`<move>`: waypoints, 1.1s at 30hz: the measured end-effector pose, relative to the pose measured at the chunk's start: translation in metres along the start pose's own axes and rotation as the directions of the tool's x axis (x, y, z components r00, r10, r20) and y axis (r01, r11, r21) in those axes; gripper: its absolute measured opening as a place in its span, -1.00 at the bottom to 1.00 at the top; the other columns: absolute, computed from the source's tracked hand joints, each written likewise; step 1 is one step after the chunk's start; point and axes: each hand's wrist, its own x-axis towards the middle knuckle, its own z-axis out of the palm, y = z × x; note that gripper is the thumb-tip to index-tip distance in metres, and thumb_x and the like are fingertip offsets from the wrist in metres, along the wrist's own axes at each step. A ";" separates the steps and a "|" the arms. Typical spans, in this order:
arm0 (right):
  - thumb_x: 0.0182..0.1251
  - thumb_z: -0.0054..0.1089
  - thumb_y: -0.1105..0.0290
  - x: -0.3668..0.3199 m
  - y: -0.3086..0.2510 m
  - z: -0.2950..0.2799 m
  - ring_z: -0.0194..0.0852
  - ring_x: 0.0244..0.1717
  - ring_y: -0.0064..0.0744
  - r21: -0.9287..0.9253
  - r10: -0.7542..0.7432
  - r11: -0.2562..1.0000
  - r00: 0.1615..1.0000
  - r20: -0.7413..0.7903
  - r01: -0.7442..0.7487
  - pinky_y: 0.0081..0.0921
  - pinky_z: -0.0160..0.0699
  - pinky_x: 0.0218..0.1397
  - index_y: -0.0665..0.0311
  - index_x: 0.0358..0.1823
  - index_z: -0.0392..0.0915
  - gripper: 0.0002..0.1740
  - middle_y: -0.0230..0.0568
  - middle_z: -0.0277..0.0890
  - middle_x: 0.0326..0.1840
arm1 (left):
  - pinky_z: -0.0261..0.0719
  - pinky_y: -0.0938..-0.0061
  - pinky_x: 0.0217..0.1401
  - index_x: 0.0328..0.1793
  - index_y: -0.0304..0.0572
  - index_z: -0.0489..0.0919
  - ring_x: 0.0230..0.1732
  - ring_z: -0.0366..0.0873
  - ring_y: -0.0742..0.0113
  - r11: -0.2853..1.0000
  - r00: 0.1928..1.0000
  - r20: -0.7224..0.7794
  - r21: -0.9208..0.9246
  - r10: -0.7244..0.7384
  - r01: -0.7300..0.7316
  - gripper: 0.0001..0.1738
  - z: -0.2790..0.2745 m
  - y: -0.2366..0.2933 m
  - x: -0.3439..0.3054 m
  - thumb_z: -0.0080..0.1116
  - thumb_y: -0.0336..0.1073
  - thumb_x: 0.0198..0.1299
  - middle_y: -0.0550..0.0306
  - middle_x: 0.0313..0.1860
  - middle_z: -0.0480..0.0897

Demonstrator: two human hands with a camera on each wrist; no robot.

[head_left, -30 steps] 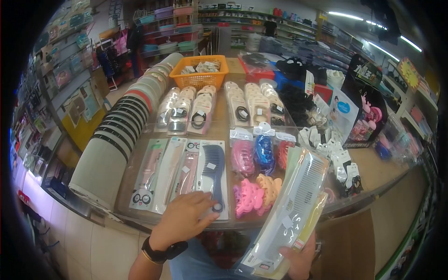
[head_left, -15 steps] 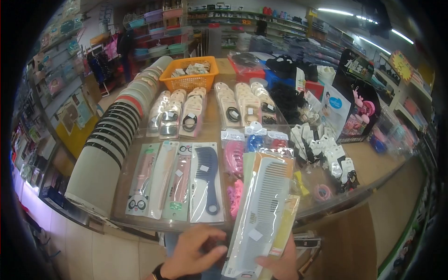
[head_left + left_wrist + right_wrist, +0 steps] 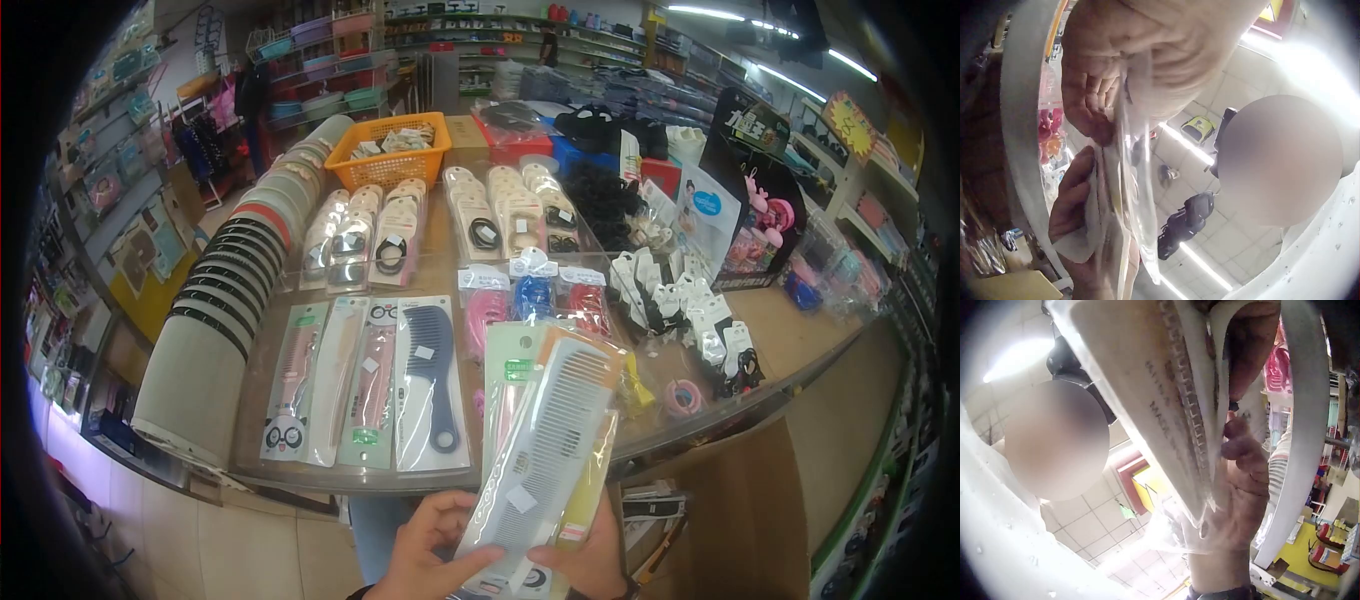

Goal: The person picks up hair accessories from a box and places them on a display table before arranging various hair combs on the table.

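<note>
In the head view, a fanned stack of packaged combs (image 3: pixel 545 440) is held over the table's front edge. My left hand (image 3: pixel 430 555) pinches its lower left side, thumb on the front wrapper. Gripping the lower right side is my right hand (image 3: pixel 590 555), its thumb also in front. The left wrist view shows the left hand (image 3: pixel 1116 69) at the clear wrappers (image 3: pixel 1138 187). A comb package (image 3: pixel 1147 394) fills much of the right wrist view, with a hand (image 3: pixel 1241 481) behind it. Four-sided packs lie left on the table, among them a blue comb (image 3: pixel 430 370).
A roll with dark headbands (image 3: pixel 215 310) lines the table's left side. Carded hair ties (image 3: pixel 390 245), an orange basket (image 3: pixel 390 150) and bagged claw clips (image 3: pixel 533 290) sit farther back. White-tagged items (image 3: pixel 680 300) lie right; a cardboard box (image 3: pixel 730 510) stands below.
My left hand has come off the blue comb's package on the table, moved down and right, and taken hold of the stack. The stack has shifted left and fanned out, showing a green-edged package.
</note>
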 end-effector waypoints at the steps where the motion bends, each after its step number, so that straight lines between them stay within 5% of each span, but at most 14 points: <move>1: -0.12 0.36 0.57 0.000 0.000 -0.001 0.29 0.10 -0.38 0.016 -0.006 1.000 1.000 -0.006 0.006 -0.43 0.35 0.12 0.38 0.26 0.00 -0.10 -0.14 0.28 0.11 | 0.43 0.59 -0.21 0.09 -0.32 0.29 -0.21 0.50 0.44 0.997 0.997 -0.014 0.022 -0.076 0.077 -0.47 -0.001 -0.001 0.000 0.24 -0.44 -0.02 0.03 -0.16 0.55; 2: -0.12 0.37 0.56 0.000 0.000 -0.001 0.29 0.10 -0.38 0.031 -0.012 0.999 1.000 -0.012 0.012 -0.43 0.34 0.12 0.38 0.26 -0.01 -0.10 -0.14 0.28 0.11 | 0.43 0.63 -0.25 0.15 -0.29 0.21 -0.23 0.51 0.46 0.987 0.988 -0.030 0.043 -0.152 0.153 -0.36 -0.002 -0.001 -0.001 0.28 -0.47 -0.06 0.01 -0.16 0.56; 9: -0.11 0.34 0.59 0.000 -0.001 0.000 0.29 0.10 -0.38 0.130 -0.034 0.991 0.999 -0.011 0.035 -0.45 0.34 0.12 0.38 0.25 0.02 -0.13 -0.16 0.28 0.11 | 0.42 0.68 -0.28 0.17 -0.27 0.16 -0.27 0.51 0.51 0.990 0.985 -0.112 0.039 -0.129 0.134 -0.46 -0.007 -0.004 -0.004 0.11 -0.51 0.08 0.04 -0.22 0.58; 11: -0.09 0.28 0.66 0.001 -0.004 0.000 0.28 0.11 -0.37 0.061 -0.026 0.998 1.000 -0.009 0.027 -0.45 0.32 0.14 0.38 0.24 0.05 -0.18 -0.15 0.28 0.11 | 0.41 0.68 -0.29 0.13 -0.26 0.18 -0.32 0.50 0.54 0.988 0.986 -0.166 0.154 -0.007 0.033 -0.55 -0.009 -0.006 -0.003 0.05 -0.48 0.13 0.09 -0.29 0.58; 15: -0.10 0.20 0.73 0.001 -0.003 -0.004 0.33 0.06 -0.37 0.024 -0.055 0.998 0.997 -0.050 0.056 -0.46 0.40 0.08 0.38 0.23 0.07 -0.22 -0.14 0.31 0.08 | 0.39 0.69 -0.29 0.08 -0.24 0.20 -0.34 0.47 0.56 0.995 0.955 -0.293 0.099 0.047 -0.019 -0.57 -0.015 -0.002 0.002 0.07 -0.45 0.11 0.11 -0.32 0.56; 17: -0.12 0.15 0.77 0.001 -0.006 -0.008 0.39 -0.01 -0.37 0.044 0.040 0.998 0.997 -0.069 -0.037 -0.48 0.49 -0.01 0.38 0.23 0.07 -0.21 -0.12 0.34 0.04 | 0.38 0.70 -0.29 0.07 -0.23 0.20 -0.33 0.45 0.57 0.976 0.910 -0.365 0.162 0.199 -0.149 -0.56 -0.031 0.000 0.007 0.09 -0.43 0.09 0.13 -0.32 0.54; 18: -0.12 0.12 0.78 0.002 -0.004 -0.008 0.43 -0.07 -0.37 0.079 -0.023 0.996 0.995 -0.093 0.030 -0.50 0.54 -0.09 0.38 0.22 0.08 -0.23 -0.12 0.36 0.01 | 0.56 0.59 -0.30 0.10 -0.31 0.21 -0.10 0.44 0.43 0.956 0.918 -0.308 0.226 0.250 -0.185 -0.45 -0.048 0.001 0.006 0.19 -0.51 -0.02 0.10 -0.05 0.41; 29: -0.04 0.10 0.73 0.002 0.000 -0.019 0.44 -0.07 -0.32 -0.034 -0.095 0.995 0.983 -0.155 0.091 -0.45 0.53 -0.06 0.38 0.22 0.09 -0.29 -0.11 0.33 0.06 | 0.52 0.61 -0.24 0.14 -0.32 0.27 -0.17 0.44 0.51 0.874 0.941 -0.298 0.486 0.161 0.005 -0.46 -0.140 0.068 0.045 0.14 -0.58 -0.03 0.09 -0.14 0.44; 31: -0.01 0.11 0.71 0.000 0.001 -0.020 0.45 -0.09 -0.30 0.011 -0.069 0.997 0.989 -0.135 0.071 -0.42 0.59 -0.13 0.37 0.23 0.06 -0.29 -0.09 0.32 0.05 | 0.52 0.49 -0.19 0.09 -0.29 0.36 -0.20 0.50 0.40 0.545 0.938 -0.321 0.813 0.127 0.205 -0.51 -0.154 0.070 0.046 0.16 -0.52 -0.04 0.06 -0.12 0.47; 32: 0.00 0.12 0.71 0.000 0.001 -0.020 0.45 -0.11 -0.30 0.027 -0.058 0.998 0.989 -0.135 0.063 -0.41 0.61 -0.17 0.37 0.23 0.05 -0.29 -0.08 0.32 0.04 | 0.52 0.49 -0.19 0.09 -0.29 0.36 -0.20 0.50 0.40 0.543 0.937 -0.326 0.814 0.129 0.208 -0.51 -0.153 0.070 0.046 0.16 -0.52 -0.04 0.06 -0.12 0.47; 33: 0.01 0.12 0.70 0.000 0.001 -0.019 0.46 -0.12 -0.29 0.042 -0.048 0.998 0.989 -0.137 0.054 -0.40 0.63 -0.20 0.37 0.23 0.04 -0.28 -0.07 0.32 0.03 | 0.49 0.44 -0.11 0.06 -0.28 0.39 -0.14 0.51 0.28 0.363 0.929 -0.333 0.896 0.163 0.257 -0.54 -0.151 0.068 0.045 0.16 -0.51 -0.05 0.01 -0.08 0.47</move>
